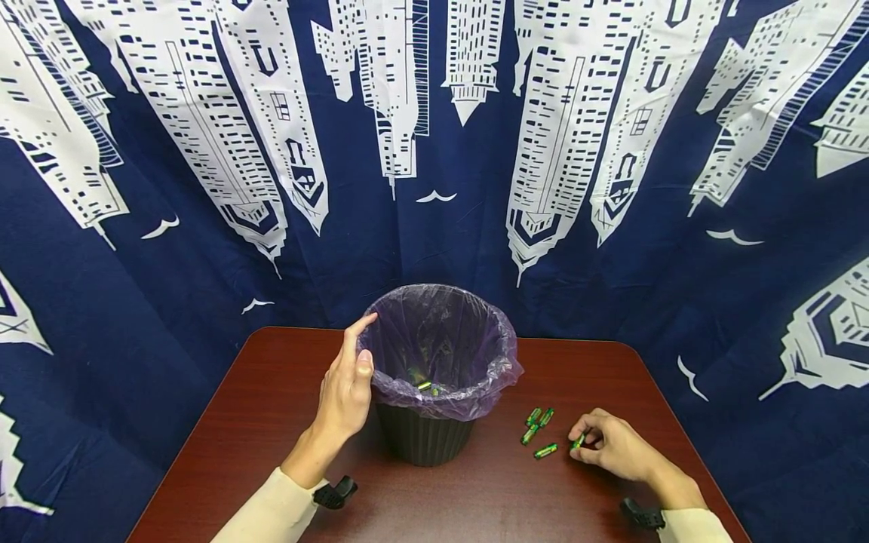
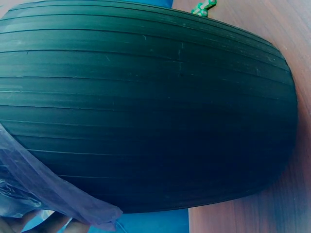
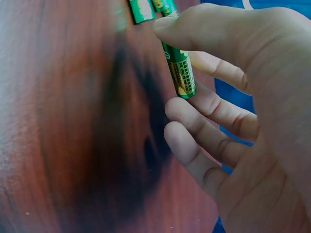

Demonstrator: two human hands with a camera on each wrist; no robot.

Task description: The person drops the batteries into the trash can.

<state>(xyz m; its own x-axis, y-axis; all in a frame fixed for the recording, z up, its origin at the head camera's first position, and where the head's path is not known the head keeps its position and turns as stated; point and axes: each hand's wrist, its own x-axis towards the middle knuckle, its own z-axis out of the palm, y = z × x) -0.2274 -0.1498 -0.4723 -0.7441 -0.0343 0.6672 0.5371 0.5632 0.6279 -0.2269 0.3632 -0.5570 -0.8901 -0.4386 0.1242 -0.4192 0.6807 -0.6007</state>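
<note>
Beside one bin point(image 1: 425, 437), four batteries point(image 1: 529, 434); right grip point(image 1: 616, 446) pinches another battery point(image 3: 181, 74), wide left grip point(image 1: 345, 391) touches bin.

the left wrist view's edges cut off the bin point(image 2: 155, 111) and the batteries point(image 2: 203, 8) beyond it

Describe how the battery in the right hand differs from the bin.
The battery is small; the bin is far larger. The battery is bright green with printing, while the bin is dark and ribbed. The right hand pinches the battery, whereas the bin stands upright on the table. Both are round-sided.
</note>
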